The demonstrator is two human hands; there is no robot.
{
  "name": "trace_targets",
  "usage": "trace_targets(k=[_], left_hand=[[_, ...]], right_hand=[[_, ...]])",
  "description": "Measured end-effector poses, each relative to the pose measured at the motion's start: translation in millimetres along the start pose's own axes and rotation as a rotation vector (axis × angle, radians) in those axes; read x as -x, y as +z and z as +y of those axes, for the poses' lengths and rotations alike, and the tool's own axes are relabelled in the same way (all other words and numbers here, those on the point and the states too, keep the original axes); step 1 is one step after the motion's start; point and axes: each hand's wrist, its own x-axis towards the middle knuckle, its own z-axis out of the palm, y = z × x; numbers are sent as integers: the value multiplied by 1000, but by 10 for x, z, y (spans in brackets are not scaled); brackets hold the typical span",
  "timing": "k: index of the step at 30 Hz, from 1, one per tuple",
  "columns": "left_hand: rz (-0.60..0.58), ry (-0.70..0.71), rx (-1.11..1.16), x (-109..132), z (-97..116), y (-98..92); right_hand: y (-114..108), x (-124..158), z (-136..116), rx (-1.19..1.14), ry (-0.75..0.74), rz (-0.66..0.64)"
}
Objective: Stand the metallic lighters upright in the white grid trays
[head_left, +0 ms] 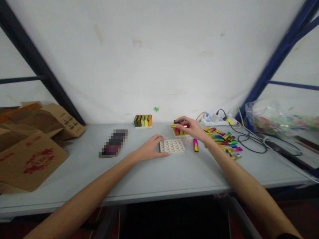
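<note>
Resting flat beside white hole tray [172,146], left hand [149,149], fingers open, touching tray's left edge. Right hand [190,128] behind tray, fingers closed on lighter [179,122]. Multicoloured lighter pile [223,139] right of tray on surface [154,176].

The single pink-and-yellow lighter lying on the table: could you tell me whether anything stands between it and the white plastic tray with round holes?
Nothing visible does. The pink-and-yellow lighter lies just right of the white holed tray, with bare grey table between them. The left hand rests on the tray's far side; the right hand is behind, on a small filled tray.
</note>
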Motion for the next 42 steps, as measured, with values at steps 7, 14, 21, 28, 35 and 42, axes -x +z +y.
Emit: trace_targets(k=[7, 14, 21, 28, 35, 42], left_hand=[[-5, 16, 20, -1, 26, -39], [23, 19, -29, 15, -9, -7], [30, 25, -36, 11, 6, -13], [15, 30, -30, 25, 7, -33], [-20, 46, 1, 38, 10, -41], [-55, 30, 7, 61, 32, -113]], right_hand=[[170, 132, 106, -106, 92, 89], [323, 182, 11, -280, 49, -61], [457, 221, -29, -388, 221, 20], [517, 241, 17, -114, 245, 215], [547, 226, 25, 7, 241, 243], [491, 239, 36, -101, 171, 155]])
